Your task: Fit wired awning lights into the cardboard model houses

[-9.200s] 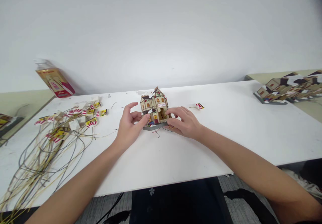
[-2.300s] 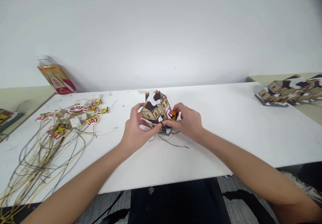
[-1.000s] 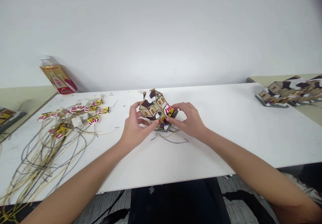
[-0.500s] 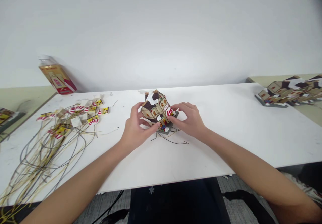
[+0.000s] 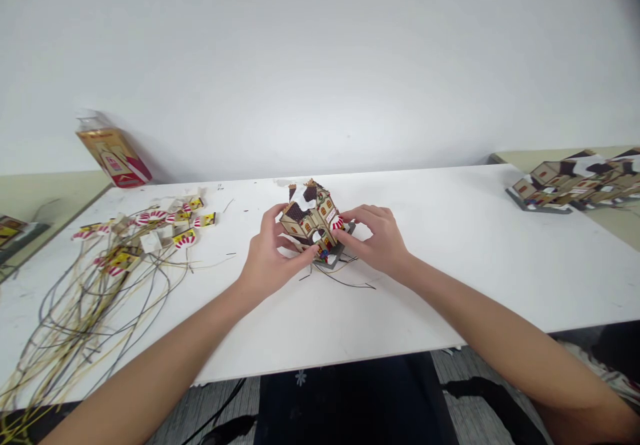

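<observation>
A small model house (image 5: 310, 215) with a dark, white-patched roof stands tilted on its grey base at the middle of the table. My left hand (image 5: 273, 251) is wrapped round its left side, thumb on the lower front. At the right front, a red-and-white striped awning piece (image 5: 337, 223) sits against the wall, pinched between the thumb and fingers of my right hand (image 5: 373, 235). Thin dark and yellowish wires (image 5: 350, 283) trail out from under the house onto the table. My fingers partly hide the house's sides.
Several striped awning pieces (image 5: 185, 238) lie heaped on the left of the white table (image 5: 450, 258), their long wires (image 5: 90, 318) spilling over the front edge. A plastic bottle (image 5: 114, 151) leans by the wall. More model houses (image 5: 565, 178) stand at far right, another (image 5: 15, 231) at far left.
Hardly anything differs. Both hands keep their places on the house and awning piece, with only a very slight shift of the house and fingers.
</observation>
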Demonstrator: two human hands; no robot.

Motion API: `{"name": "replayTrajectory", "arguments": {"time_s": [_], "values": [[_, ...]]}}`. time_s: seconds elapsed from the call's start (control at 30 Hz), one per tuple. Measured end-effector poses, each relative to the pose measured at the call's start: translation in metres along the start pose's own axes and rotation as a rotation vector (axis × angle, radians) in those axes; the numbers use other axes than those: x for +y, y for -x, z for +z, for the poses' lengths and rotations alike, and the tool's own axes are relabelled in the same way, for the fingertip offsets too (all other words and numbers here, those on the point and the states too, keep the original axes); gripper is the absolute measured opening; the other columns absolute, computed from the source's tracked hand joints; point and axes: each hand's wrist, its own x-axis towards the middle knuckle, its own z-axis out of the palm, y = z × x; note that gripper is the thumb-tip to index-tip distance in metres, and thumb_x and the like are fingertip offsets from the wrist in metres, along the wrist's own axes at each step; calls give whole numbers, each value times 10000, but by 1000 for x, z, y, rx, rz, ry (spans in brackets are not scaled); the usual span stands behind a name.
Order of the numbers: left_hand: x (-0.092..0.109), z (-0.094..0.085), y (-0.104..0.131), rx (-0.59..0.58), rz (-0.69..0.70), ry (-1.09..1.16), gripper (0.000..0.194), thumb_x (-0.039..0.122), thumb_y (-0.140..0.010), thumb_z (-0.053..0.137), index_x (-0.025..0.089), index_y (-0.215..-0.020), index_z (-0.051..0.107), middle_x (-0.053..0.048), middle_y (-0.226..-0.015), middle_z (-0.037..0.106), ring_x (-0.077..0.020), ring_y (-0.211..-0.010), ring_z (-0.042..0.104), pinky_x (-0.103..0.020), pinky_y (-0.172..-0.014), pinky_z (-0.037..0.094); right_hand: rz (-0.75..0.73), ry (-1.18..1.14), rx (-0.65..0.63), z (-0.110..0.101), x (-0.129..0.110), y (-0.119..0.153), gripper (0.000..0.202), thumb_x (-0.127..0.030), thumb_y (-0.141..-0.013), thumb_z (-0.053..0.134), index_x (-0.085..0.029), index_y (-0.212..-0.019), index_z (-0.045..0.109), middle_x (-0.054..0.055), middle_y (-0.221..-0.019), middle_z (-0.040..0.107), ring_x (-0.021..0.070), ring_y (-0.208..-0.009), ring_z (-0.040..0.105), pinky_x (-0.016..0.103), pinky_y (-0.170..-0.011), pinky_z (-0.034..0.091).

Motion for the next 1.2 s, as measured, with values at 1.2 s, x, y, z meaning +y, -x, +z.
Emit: {"name": "replayTrajectory", "arguments": {"time_s": [1.2], "values": [[-1,0,1,-30,-11,-138,1040,385,-715,723,247,-1524,84,-119,-1188,636,-179,-777,688,-212,-492,539,61,-103,-75,2,-1,1,250,-439,-843,697,-203,-759,692,-5,-754,694,103,-598,578,309,-728,413]]}}
